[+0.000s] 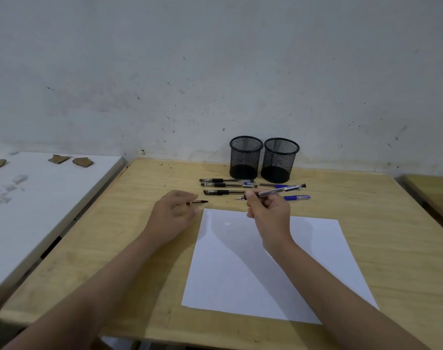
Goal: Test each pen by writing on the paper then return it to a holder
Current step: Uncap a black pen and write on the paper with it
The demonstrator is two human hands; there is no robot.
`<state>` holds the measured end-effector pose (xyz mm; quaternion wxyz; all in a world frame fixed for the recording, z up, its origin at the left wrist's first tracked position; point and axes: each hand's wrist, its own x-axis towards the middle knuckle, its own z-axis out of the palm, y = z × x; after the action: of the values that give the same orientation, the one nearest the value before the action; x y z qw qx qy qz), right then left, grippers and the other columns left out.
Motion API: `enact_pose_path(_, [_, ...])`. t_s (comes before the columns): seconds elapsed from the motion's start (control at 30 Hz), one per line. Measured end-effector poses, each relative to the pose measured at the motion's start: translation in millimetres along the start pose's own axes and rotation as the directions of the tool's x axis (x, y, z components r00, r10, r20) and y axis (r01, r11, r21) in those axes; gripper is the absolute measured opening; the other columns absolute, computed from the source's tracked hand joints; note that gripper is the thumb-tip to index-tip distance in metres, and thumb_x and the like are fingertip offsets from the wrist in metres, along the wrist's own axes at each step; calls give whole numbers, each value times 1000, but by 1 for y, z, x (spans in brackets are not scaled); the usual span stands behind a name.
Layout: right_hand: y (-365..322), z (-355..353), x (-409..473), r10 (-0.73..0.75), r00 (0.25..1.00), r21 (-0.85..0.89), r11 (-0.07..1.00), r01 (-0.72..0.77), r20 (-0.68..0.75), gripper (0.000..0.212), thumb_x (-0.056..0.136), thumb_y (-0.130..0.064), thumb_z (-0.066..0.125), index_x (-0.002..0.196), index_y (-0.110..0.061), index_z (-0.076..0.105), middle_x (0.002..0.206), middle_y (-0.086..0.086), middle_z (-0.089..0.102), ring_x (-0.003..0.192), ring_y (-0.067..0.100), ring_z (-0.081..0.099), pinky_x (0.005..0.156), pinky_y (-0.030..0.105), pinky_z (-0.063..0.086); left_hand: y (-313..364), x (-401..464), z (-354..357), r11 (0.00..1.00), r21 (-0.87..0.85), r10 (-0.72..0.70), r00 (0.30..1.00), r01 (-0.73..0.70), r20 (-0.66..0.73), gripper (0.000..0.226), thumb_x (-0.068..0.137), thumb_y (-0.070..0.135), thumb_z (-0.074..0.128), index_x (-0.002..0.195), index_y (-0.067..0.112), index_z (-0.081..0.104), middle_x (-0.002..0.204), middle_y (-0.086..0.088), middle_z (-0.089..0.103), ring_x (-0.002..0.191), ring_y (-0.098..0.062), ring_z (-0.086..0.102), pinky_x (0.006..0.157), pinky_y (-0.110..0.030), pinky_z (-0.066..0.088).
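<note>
Dim, flat, cool light here, no glare anywhere. Soft grey shadows of the forearms fall across the paper (291,269). Wide-angle bending curves the surface (139,248) edges outward from that sheet. Slightly soft overall, hands (175,213) a touch smeared.

Wooden table (144,261), white paper (278,269), loose pens (228,185), two mesh holders (245,157)

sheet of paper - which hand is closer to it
Right. The right hand, holding an uncapped pen, hovers over the paper's far edge; the left hand, holding the cap, sits beside its left corner.
</note>
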<state>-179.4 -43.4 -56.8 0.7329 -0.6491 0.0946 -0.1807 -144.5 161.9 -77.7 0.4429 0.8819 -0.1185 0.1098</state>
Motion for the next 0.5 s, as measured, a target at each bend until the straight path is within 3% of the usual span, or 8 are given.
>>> enact_pose_path(0.1, [5, 10, -1, 46, 999, -59, 997, -44, 27, 15, 85, -11, 66, 72, -20, 67, 61, 2, 61, 52, 10, 54, 57, 25, 53, 0, -18, -3, 983, 103, 136, 980, -152, 147, 46, 75, 49, 57, 111, 23, 67, 118, 13, 61, 109, -5, 54, 92, -11, 37])
enact_pose_path(0.23, [11, 27, -1, 68, 995, -133, 989, -58, 71, 13, 83, -16, 69, 70, -16, 66, 60, 2, 64, 51, 10, 59, 49, 21, 50, -9, -29, -6, 883, 356, 152, 903, -307, 401, 64, 79, 62, 40, 135, 30, 43, 145, 13, 38, 132, -7, 33, 110, -39, 29])
enact_pose_path(0.4, [19, 48, 11, 67, 986, -159, 986, -43, 150, 16, 79, -2, 67, 70, -7, 55, 65, 13, 63, 55, 19, 64, 45, 22, 50, -16, -32, -6, 848, 415, 120, 881, -331, 457, 63, 85, 62, 34, 140, 33, 28, 152, 17, 22, 138, -5, 20, 113, -48, 22])
enact_pose_path(0.5, [21, 58, 20, 50, 987, -195, 981, -19, 152, 27, 78, -7, 72, 61, -10, 51, 61, 16, 63, 52, 21, 64, 45, 27, 53, -16, -34, -5, 839, 421, 140, 884, -345, 445, 62, 86, 61, 32, 141, 33, 26, 153, 17, 19, 140, -5, 18, 114, -49, 19])
